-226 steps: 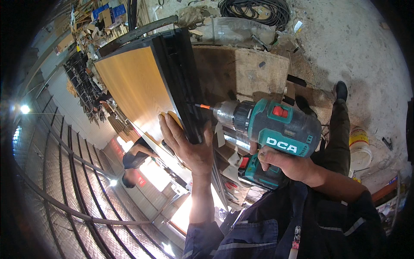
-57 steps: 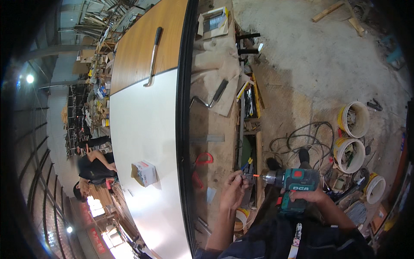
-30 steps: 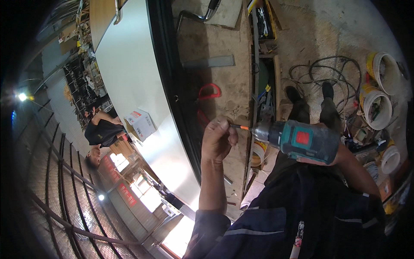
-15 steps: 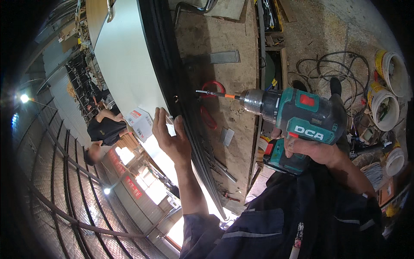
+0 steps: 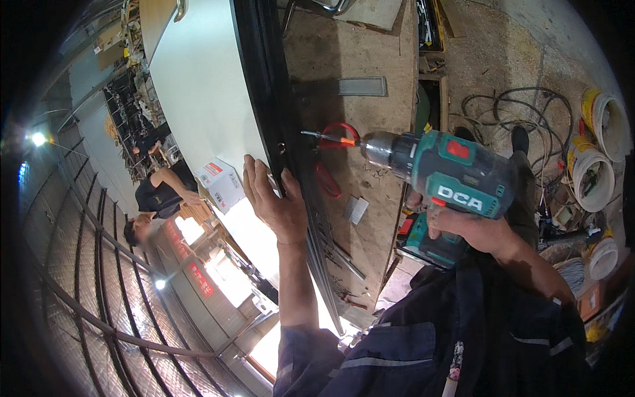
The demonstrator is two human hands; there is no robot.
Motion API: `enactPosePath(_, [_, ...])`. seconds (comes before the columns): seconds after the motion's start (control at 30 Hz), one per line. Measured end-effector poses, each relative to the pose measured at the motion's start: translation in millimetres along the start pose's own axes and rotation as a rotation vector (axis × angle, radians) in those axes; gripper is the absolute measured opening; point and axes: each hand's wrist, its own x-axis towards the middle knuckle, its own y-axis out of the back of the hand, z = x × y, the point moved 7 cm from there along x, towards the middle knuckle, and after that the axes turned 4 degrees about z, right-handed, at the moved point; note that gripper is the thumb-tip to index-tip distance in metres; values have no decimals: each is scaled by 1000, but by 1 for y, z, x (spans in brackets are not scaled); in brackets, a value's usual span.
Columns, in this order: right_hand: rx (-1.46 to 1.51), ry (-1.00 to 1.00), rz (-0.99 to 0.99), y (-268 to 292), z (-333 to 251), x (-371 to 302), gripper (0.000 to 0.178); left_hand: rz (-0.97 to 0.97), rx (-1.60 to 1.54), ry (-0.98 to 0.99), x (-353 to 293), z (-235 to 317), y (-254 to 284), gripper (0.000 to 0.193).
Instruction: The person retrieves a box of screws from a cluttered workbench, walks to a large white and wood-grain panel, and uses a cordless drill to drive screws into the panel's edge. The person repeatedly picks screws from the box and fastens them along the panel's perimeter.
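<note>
My right hand [image 5: 456, 223] is wrapped round the grip of a green-and-black cordless drill [image 5: 456, 173]. Its long bit [image 5: 321, 137] points left, with the tip close to the black edge [image 5: 266, 86] of a white door panel [image 5: 195, 86]. Over that edge lies my left hand [image 5: 276, 205], fingers on the white face and thumb against the black side. A small pale strip shows by the thumb, too little to name. Just above the thumb, a small hole [image 5: 282, 148] shows in the edge. A white-and-red carton [image 5: 221, 185] stands on the panel beside my left fingers.
On the wooden bench [image 5: 370, 59] lie a red-handled tool [image 5: 327, 180], a grey metal plate [image 5: 360, 87] and a smaller plate [image 5: 356, 210]. Cables [image 5: 522, 99] and white buckets [image 5: 591, 178] occupy the floor at right. Another person [image 5: 162, 192] works beyond the panel.
The panel, carton and my left hand appear farther right in the picture. The drill has shifted slightly left, and the gap between its bit tip and the black edge has narrowed.
</note>
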Motion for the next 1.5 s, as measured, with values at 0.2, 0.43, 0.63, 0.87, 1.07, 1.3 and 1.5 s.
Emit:
enactPosePath(0.2, [119, -3, 33, -24, -5, 20, 18, -71, -80, 101, 9, 1, -6, 69])
enactPosePath(0.43, [182, 26, 25, -40, -17, 35, 19, -128, -54, 154, 13, 3, -7, 76])
enactPosePath(0.63, [164, 36, 24, -40, -12, 42, 28, -144, -25, 139, 13, 3, -11, 73])
enactPosePath(0.87, [-57, 100, -46, -34, -4, 43, 37, -145, -50, 164, 12, 1, -11, 74])
enactPosePath(1.07, [-213, 296, 7, -43, -7, 32, 27, -150, -91, 174, 14, 3, -12, 74])
enactPosePath(1.3, [-916, 741, 49, -52, -16, 15, 19, -162, -103, 198, 12, -1, -13, 73])
enactPosePath(1.5, [-764, 629, -45, -45, -2, 18, 35, -179, -73, 206, 15, 2, -13, 73])
